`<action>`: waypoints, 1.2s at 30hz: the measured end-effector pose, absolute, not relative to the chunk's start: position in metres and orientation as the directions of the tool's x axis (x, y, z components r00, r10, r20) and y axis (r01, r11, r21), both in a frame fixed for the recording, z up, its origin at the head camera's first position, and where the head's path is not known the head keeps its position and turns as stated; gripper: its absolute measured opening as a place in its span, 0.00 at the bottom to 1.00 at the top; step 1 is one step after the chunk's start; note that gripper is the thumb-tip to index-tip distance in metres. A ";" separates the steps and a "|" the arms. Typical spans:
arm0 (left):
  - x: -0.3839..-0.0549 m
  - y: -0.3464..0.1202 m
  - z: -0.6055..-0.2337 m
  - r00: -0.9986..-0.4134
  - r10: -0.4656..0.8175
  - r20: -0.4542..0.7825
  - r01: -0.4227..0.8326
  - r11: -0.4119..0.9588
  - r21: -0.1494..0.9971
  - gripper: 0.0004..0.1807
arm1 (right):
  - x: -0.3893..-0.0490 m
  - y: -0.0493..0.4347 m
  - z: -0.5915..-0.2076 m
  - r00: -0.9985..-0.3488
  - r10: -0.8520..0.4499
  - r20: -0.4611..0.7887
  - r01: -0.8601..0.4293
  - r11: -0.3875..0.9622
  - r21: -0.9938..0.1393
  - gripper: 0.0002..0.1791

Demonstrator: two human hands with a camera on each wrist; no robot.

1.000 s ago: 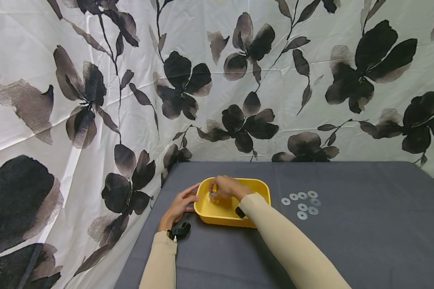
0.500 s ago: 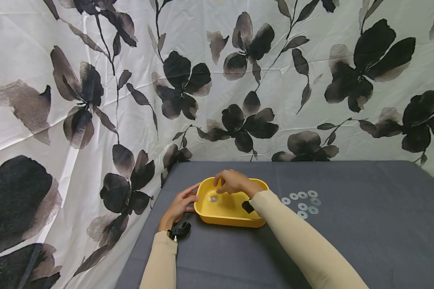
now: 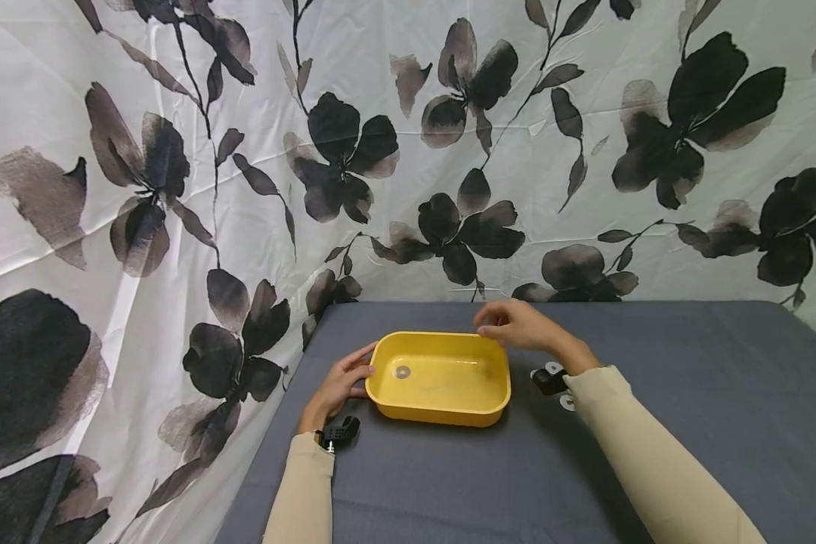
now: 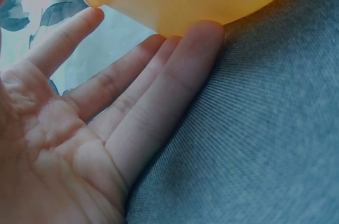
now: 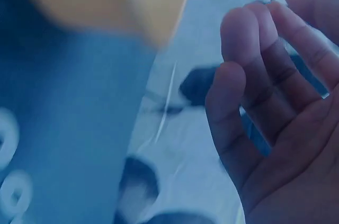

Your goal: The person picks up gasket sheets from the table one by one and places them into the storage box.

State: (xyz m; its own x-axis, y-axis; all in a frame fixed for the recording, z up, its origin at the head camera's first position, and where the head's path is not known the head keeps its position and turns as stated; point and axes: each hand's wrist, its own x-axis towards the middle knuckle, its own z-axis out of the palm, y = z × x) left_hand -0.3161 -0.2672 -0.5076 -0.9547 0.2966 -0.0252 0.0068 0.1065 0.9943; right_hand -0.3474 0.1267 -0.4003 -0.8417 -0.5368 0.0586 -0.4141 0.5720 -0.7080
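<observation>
A yellow rectangular tub [image 3: 442, 414] sits on the grey table in the head view, with one flat metal washer [image 3: 403, 372] lying inside toward its left end. At the tub's left side is my left hand [image 3: 336, 387]; its fairly straight fingers [image 4: 153, 91] touch the wall in the left wrist view. My right hand [image 3: 523, 326] hovers at the tub's back right corner, fingers loosely bent and nothing held, as the right wrist view [image 5: 286, 91] shows. Several more washers [image 3: 554, 368] lie right of the tub, mostly hidden beneath my right wrist.
The grey table [image 3: 707, 408] extends to the right. A white curtain [image 3: 394, 45] with dark flowers hangs behind the table and along its left side. Each wrist wears a black device, such as the left wrist camera [image 3: 340, 432].
My right hand has lifted out of the tub and moved right past its back corner, leaving a washer on the tub's floor. My left hand has stayed at the tub's left side.
</observation>
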 end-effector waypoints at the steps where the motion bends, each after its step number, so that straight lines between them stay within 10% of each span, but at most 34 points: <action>1: -0.316 -0.267 -0.508 -0.954 0.298 -0.025 0.007 0.107 0.994 0.32 | -0.346 0.136 -0.403 -0.857 -0.512 0.064 -0.400 0.579 -0.710 0.12; 14: -0.314 -0.268 -0.508 -0.954 0.300 -0.022 0.011 0.108 0.994 0.32 | -0.335 0.219 -0.449 -0.967 -0.251 0.044 -0.212 0.697 -0.684 0.17; 36: -0.318 -0.269 -0.510 -0.954 0.301 -0.020 0.016 0.115 0.993 0.31 | -0.340 0.249 -0.472 -0.967 -0.215 -0.134 -0.127 0.869 -0.478 0.16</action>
State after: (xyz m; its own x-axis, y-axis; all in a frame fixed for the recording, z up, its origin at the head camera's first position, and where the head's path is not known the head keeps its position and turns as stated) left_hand -0.3184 -0.2695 -0.5103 -0.9535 0.3006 -0.0197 0.0158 0.1150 0.9932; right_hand -0.3397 0.2493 -0.4717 -0.9674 -0.2148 -0.1344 -0.1265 0.8692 -0.4781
